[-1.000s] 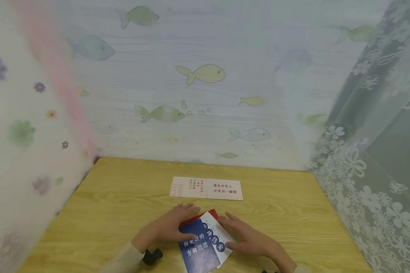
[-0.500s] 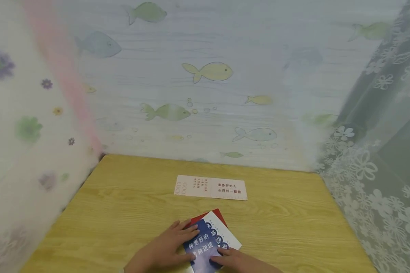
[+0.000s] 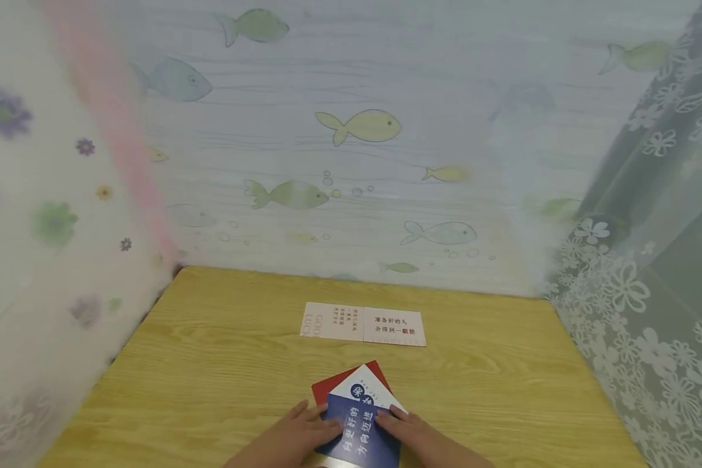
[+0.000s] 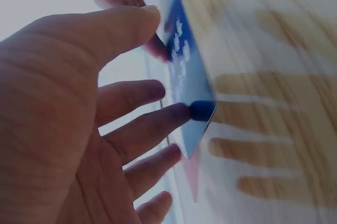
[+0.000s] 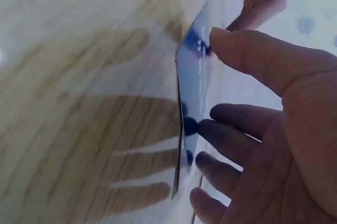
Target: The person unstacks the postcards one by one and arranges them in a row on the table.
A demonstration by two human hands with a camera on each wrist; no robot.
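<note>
The loosely spread hands (image 3: 297,434) (image 3: 422,437) touch without gripping the blue card (image 3: 365,435), turned sideways since half a second ago.

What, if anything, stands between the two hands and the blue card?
Nothing visible stands between them. In the head view, the left hand and the right hand overlap opposite sides of the blue card, which lies on top. The white card and the red card show beyond its far edge, underneath, so they block neither hand.
</note>
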